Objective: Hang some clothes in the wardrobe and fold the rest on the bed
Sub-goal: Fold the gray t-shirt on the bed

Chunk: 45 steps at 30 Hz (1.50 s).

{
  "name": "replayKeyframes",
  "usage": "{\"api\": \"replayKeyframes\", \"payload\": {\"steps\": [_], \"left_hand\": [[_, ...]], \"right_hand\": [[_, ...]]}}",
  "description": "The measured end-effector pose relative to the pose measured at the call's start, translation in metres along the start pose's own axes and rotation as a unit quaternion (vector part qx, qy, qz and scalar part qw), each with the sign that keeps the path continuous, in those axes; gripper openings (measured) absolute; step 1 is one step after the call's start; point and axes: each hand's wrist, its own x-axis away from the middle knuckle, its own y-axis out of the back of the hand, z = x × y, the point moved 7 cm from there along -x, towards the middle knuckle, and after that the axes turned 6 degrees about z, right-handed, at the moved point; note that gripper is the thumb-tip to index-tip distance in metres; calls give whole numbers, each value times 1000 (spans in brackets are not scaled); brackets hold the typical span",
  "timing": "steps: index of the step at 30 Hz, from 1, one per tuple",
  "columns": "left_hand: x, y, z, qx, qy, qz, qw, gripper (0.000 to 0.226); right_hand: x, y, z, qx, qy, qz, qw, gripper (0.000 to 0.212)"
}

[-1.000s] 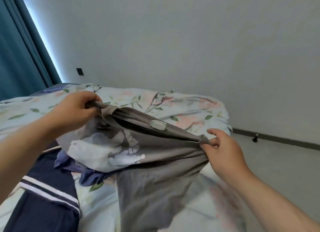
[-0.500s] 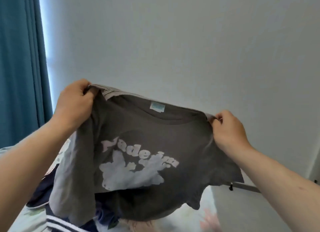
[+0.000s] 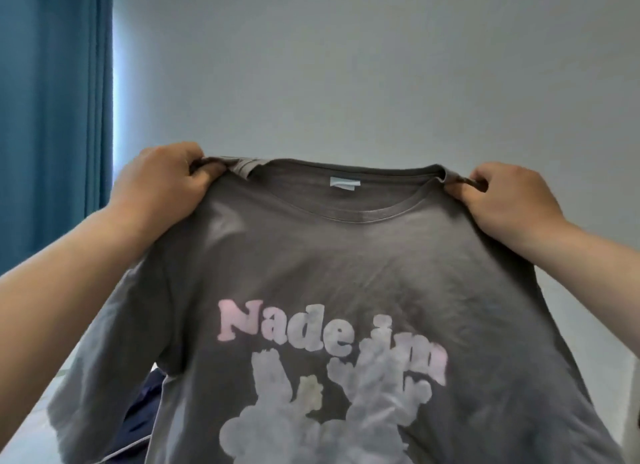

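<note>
While both arms are raised in front of the plain pale wall [image 3: 346,65], the grey cotton T-shirt [image 3: 346,273] hangs spread between them, its front toward the camera. Left hand [image 3: 162,186]: grip clenched on the shirt's left shoulder seam, fabric bunched under the curled fingers [image 3: 204,167]. Right hand [image 3: 512,200]: grip pinching the opposite shoulder, beside the ribbed collar. Collar line roughly level; small white neck label [image 3: 343,182] visible inside the back of the neck. Chest print reads "Nade im" in pink-to-white rounded letters [image 3: 329,335] above a pale cloud-like figure [image 3: 325,418]. Shirt body drops out of view at the bottom edge. Teal pleated curtain [image 3: 52,117] at far left. Dark navy garment [image 3: 142,415] partly visible low behind the left sleeve.
</note>
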Motion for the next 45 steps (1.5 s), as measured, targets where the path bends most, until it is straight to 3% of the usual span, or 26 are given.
{"api": "replayKeyframes", "payload": {"steps": [5, 8, 15, 19, 23, 28, 32, 36, 41, 45], "left_hand": [[30, -96, 12, -17, 23, 102, 994, 29], [68, -168, 29, -27, 48, 164, 985, 23], [189, -319, 79, -38, 80, 263, 961, 22], [265, -399, 116, -35, 113, 327, 938, 28], [321, -455, 141, -47, 152, 354, 922, 33], [346, -501, 164, -110, 143, 348, 920, 35], [346, -536, 181, -148, 134, 345, 917, 34], [351, -578, 200, -195, 77, 408, 889, 26], [317, -617, 225, -252, -27, 403, 880, 17], [306, -658, 242, -280, -28, 432, 857, 13]], "right_hand": [[29, -78, -44, 61, -10, 72, 995, 33], [64, -153, -84, 75, -35, 154, 985, 20], [169, -325, -180, 3, -107, 275, 956, 29], [234, -406, -219, -41, -153, 338, 928, 22], [281, -460, -247, -46, -173, 360, 916, 25], [305, -505, -274, -77, -221, 357, 904, 24], [301, -542, -276, -20, -168, 365, 915, 27], [296, -583, -281, 33, -119, 406, 906, 30], [263, -620, -290, 59, -62, 378, 922, 30], [240, -652, -295, 79, -18, 363, 928, 29]]}}
